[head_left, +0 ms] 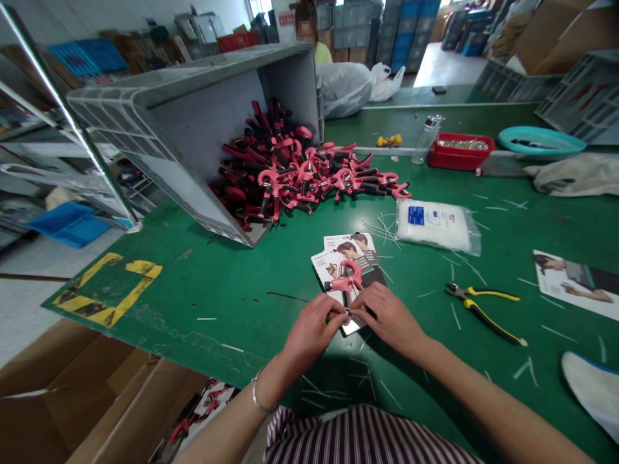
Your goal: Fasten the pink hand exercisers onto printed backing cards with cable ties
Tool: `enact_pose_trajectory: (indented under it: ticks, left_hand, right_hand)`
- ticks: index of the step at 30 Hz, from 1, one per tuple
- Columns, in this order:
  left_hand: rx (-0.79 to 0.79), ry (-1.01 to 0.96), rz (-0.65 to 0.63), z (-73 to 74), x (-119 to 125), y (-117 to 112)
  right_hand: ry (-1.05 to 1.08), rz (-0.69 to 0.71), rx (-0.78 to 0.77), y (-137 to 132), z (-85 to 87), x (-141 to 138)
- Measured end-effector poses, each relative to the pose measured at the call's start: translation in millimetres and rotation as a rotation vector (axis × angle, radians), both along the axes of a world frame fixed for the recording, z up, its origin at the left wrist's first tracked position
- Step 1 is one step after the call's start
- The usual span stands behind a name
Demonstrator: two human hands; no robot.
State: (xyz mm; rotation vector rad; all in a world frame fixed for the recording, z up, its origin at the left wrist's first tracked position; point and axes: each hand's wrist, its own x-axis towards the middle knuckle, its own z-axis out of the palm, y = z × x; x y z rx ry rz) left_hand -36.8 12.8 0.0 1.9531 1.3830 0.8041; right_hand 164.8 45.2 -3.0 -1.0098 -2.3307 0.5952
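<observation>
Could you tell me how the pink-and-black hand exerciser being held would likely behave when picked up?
The pink-and-black hand exerciser looks stiff: its curved pink frame keeps its shape between the left hand and right hand. Its black padded grip probably resists slipping. Its hooked shape likely snags others, judging by the tangled pink-and-black heap.

Packing workshop: heaped grip trainers (pixel 290 174), green workbench (pixel 217 322)

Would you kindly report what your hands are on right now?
Left hand and right hand pinching a pink-and-black hand grip trainer. Trainer over printed cards. Yellow-handled pliers lie off to the right, apart.
</observation>
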Motion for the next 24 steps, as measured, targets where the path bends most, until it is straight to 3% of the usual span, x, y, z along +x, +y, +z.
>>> enact_pose_trajectory:
  ticks: [4,8,13,24]
  left_hand:
    - [-0.026,-0.118,0.024,-0.1,-2,1]
    - [-0.087,-0.247,0.03,-9.1,-2,3]
    - [-0.103,-0.294,0.077,-16.7,0,1]
    - [-0.068,-0.262,0.05,-13.8,0,2]
  right_hand:
    - [-0.093,-0.015,0.046,0,-0.7,1]
    - [-0.174,-0.009,0.101,-2,0.3,1]
    - [-0.187,-0.014,0.09,-2,0.8,0]
    - [-0.153,-0.02,0.082,-2,1.5,2]
